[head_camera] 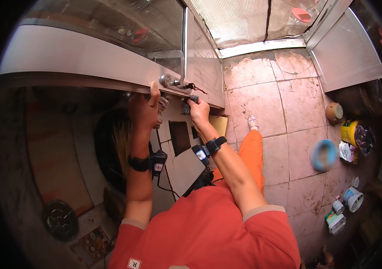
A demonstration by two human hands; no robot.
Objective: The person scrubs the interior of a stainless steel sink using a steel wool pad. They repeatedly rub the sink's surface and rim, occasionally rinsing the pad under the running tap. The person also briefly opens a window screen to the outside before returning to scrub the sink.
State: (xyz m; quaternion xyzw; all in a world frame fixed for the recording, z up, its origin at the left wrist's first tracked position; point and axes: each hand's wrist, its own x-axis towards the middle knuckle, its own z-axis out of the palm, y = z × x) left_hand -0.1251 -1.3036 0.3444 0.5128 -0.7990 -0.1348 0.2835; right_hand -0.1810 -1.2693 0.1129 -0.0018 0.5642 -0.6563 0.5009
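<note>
A light metal-framed door point(93, 50) with glass above runs across the upper left. On it sit a metal door handle point(181, 65) with its lock plate, and a key point(191, 86) on a dark red cord stands in the lock. Just below, my right hand point(199, 109) pinches a grey scouring pad point(187, 107) close to the door's edge. Left of the handle, my left hand point(149, 107) is at the lower edge of the door with its thumb raised against the frame; its other fingers are mostly hidden. A greyish crumpled thing point(160, 112), perhaps a cloth, shows beside them.
A second door leaf point(346, 50) stands at the upper right, near a ribbed curtain point(238, 20). Along the right wall are a brown jar point(334, 111), a yellow bucket point(348, 132), a blue basin point(325, 155) and several small tubs. My foot rests on pink floor tiles point(302, 104).
</note>
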